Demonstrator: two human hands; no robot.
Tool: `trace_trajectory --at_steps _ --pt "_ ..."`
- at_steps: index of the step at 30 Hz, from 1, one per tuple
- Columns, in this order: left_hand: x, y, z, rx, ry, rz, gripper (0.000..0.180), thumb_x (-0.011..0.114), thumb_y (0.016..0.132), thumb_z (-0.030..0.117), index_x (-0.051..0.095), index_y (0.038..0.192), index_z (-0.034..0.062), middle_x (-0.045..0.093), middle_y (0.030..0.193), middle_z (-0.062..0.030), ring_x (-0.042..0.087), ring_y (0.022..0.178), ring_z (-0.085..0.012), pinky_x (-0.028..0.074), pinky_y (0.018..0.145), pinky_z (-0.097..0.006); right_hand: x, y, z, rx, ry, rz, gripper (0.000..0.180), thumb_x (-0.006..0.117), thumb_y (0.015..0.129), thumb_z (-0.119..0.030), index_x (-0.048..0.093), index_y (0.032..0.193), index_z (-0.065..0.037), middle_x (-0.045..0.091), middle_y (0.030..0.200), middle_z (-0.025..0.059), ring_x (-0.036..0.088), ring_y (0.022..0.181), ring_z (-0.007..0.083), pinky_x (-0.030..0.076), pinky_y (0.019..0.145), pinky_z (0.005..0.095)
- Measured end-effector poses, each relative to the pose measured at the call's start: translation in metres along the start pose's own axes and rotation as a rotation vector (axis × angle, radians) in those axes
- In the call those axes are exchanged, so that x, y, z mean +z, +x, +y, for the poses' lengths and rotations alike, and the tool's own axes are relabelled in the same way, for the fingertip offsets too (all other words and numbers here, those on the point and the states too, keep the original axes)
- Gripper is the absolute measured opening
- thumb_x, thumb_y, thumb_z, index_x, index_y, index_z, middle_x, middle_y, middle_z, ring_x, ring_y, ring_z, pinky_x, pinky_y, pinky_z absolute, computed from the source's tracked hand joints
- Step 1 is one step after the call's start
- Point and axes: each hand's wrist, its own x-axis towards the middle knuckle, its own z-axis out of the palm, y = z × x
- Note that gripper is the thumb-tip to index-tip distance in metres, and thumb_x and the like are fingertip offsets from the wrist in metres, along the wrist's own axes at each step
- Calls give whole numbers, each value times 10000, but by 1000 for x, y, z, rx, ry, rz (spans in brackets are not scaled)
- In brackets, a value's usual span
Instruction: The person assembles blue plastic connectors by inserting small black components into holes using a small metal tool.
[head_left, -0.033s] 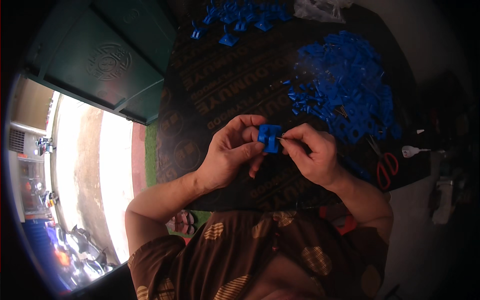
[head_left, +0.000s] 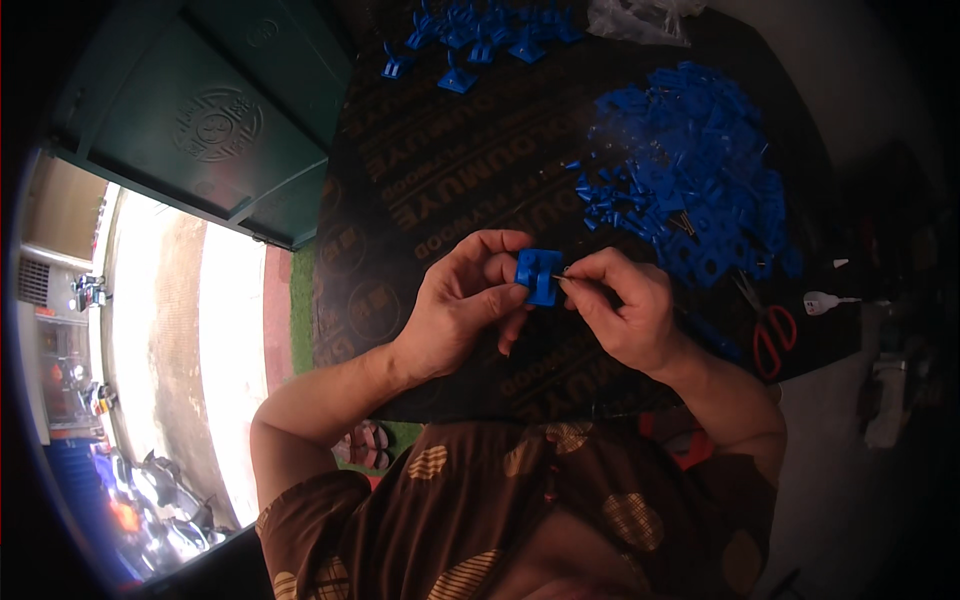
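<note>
Blue plastic clip (head_left: 539, 275) sits pinched between the left hand's (head_left: 468, 305) thumb and fingers over the dark printed board (head_left: 430, 190). It looks light, stiff and small, best gripped by its flat edges. The right hand's (head_left: 625, 310) fingertips press together on a thin metal pin at its side. No containers; loose blue parts (head_left: 690, 190) lie heaped beyond, red-handled scissors (head_left: 768, 335) nearby.

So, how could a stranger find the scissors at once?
Start at the dark board and its big heap of blue plastic parts. Just below the heap, by the board's right edge, lie the scissors. Their red handles set them apart from everything blue around them.
</note>
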Motion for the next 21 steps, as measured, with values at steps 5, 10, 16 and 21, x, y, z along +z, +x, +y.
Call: trace_trajectory --at_steps 5,10,16,21 --pt "-2 0 -1 21 38 -15 445 583 887 47 394 1289 16 604 1050 -116 612 684 -130 524 524 -222 -1 0 -1 1 -17 -7 86 641 820 21 577 866 -14 577 650 43 565 536 107 407 447 227" --pt "-2 0 -2 36 40 1 448 584 885 40 404 1294 17 600 1066 -110 615 702 -127 530 529 -223 1 -1 1 -17 4 -8 92 647 814 22 580 865 -15 589 655 47 579 542 116 413 449 233" --pt "-3 0 -2 69 59 34 450 592 880 37 419 1295 17 606 1056 -109 621 696 -138 536 531 -231 1 0 1 -17 7 -20 109 657 804 29 580 870 -11 595 671 53 591 560 120 426 461 230" --pt "-5 -1 -4 72 38 35 412 599 878 30 474 1270 7 619 1039 -115 632 687 -153 548 547 -252 0 1 -1 16 31 -22 113 667 803 19 578 866 -11 602 690 57 600 577 122 443 478 227"
